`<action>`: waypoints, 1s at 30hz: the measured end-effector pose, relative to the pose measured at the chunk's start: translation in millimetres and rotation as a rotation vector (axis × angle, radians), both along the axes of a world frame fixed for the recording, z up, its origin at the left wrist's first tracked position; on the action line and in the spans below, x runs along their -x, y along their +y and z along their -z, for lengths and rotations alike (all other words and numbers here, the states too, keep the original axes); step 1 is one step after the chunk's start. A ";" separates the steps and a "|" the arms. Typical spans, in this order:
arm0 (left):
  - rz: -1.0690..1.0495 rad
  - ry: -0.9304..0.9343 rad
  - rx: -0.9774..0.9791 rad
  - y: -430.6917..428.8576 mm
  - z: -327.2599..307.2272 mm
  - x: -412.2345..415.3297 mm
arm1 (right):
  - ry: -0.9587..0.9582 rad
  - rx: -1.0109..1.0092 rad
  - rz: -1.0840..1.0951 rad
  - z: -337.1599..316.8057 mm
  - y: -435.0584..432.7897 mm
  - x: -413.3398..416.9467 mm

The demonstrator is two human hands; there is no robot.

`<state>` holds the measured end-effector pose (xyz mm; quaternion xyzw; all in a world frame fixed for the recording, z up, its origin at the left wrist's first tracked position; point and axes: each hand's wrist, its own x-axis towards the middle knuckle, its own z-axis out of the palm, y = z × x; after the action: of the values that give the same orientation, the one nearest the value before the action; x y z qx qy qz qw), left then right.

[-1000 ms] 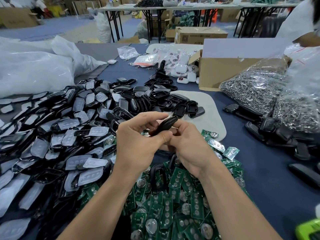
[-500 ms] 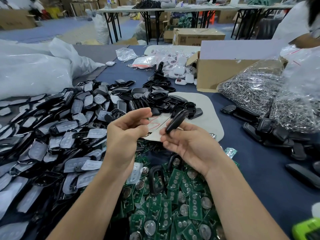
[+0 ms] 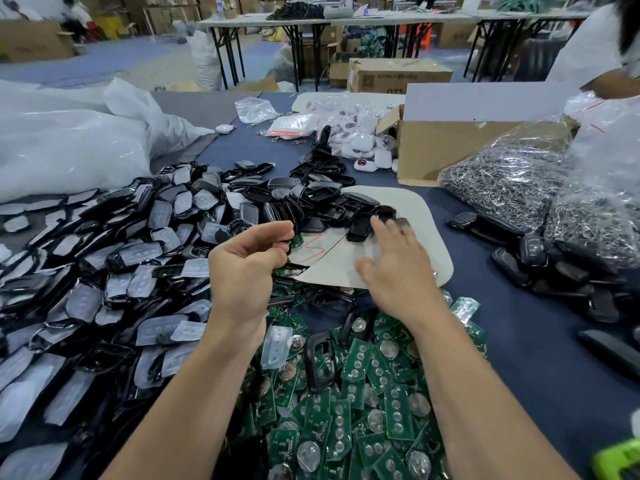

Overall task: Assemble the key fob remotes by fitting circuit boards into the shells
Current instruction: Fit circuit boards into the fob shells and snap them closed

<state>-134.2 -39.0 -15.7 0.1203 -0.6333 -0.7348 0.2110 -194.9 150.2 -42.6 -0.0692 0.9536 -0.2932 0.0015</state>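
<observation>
A storeroom with folding tables and cartons lies behind a worktop (image 3: 540, 341) covered in dark blue cloth. A pale board (image 3: 408, 220) sits in the middle of it, and everything else is placed from there.

A heap of black shells (image 3: 311, 202) spills over the board's far-left edge. A much larger spread of shells with clear button pads (image 3: 121, 271) fills the worktop to the left of the board. On the near side of the board is a pile of green circuit boards (image 3: 349, 420), with one empty black shell frame (image 3: 320, 362) resting on top of them.

The left hand (image 3: 242, 275) hangs above the board's near-left corner. Its fingers are loosely curled with the thumb close to the forefinger, and nothing shows between them. The right hand (image 3: 394, 268) is stretched over the board, palm down, with its fingers spread wide and holding nothing. Its fingertips are blurred, so they seem to reach a black shell (image 3: 358, 232) lying on the board, but I cannot tell whether they touch it.

To the right of the board are clear bags of metal key rings (image 3: 512, 181), with closed black fobs (image 3: 540, 261) on their near side. Beyond the board stands an open cardboard box (image 3: 446, 150), with small white remotes (image 3: 360, 142) just to the left of it.
</observation>
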 end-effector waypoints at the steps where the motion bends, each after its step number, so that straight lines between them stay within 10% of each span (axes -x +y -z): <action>1: -0.001 0.000 0.001 -0.1 0.2 -0.2 | 0.001 -0.059 -0.010 1.2 -2.0 0.1; 9: -0.009 -0.012 0.127 3.7 0.2 -0.3 | 0.151 0.203 0.088 -1.7 0.8 -16.4; 16: 0.155 -0.037 0.282 16.1 2.3 -7.1 | -0.003 0.955 -0.096 -28.4 -16.3 -39.7; 25: 0.170 -0.012 0.069 12.0 -0.6 -3.4 | 0.024 0.731 -0.122 -30.3 -13.9 -42.8; 30: 0.108 -0.006 -0.013 4.6 -1.6 -0.3 | -0.023 0.116 0.047 -39.5 7.1 -37.1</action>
<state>-134.0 -34.4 -14.1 0.0895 -0.6348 -0.7488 0.1682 -157.8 157.3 -3.2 -0.0437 0.9362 -0.3488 0.0015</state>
